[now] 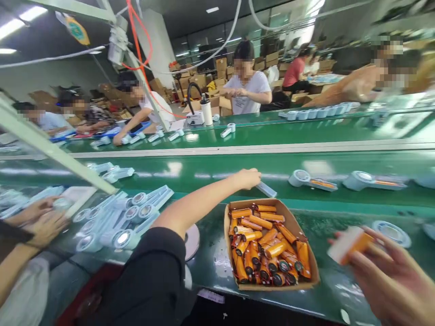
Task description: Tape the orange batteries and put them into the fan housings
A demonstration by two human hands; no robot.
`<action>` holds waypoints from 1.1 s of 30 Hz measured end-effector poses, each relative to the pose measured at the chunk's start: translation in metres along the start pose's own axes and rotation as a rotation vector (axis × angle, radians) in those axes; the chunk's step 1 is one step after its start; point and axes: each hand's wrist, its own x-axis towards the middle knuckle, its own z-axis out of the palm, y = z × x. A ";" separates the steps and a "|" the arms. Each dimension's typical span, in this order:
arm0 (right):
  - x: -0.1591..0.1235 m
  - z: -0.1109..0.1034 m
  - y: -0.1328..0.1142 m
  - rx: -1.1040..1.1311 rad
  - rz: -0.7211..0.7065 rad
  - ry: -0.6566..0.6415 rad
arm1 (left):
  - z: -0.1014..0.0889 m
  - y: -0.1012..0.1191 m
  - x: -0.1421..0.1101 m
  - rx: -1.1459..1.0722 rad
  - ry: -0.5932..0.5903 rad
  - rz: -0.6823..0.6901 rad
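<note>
My left hand [249,179] reaches over the green belt with its fingers closed on a light-blue plastic fan housing [267,189]. Only the handle end of that housing shows; the rest is hidden behind the hand. At the right, my right hand [387,267] grips an orange battery [360,244] with a white face, slightly blurred. Between my arms stands an open cardboard box [227,253] full of orange batteries [276,250] with dark ends and thin wires. Past the left hand, a light-blue housing [299,178] lies on the belt with an orange battery in its handle.
Light-blue housings [132,212] are piled left of my arm, beside a co-worker's hands [44,222]. A round light-blue ring [391,233] lies near my right hand. A slanted metal post [54,145] crosses the left side. Co-workers sit across the belt [204,165].
</note>
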 end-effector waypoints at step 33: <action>0.160 0.122 -0.025 -1.354 -0.473 -0.429 | 0.004 -0.006 0.042 -0.314 0.165 -0.132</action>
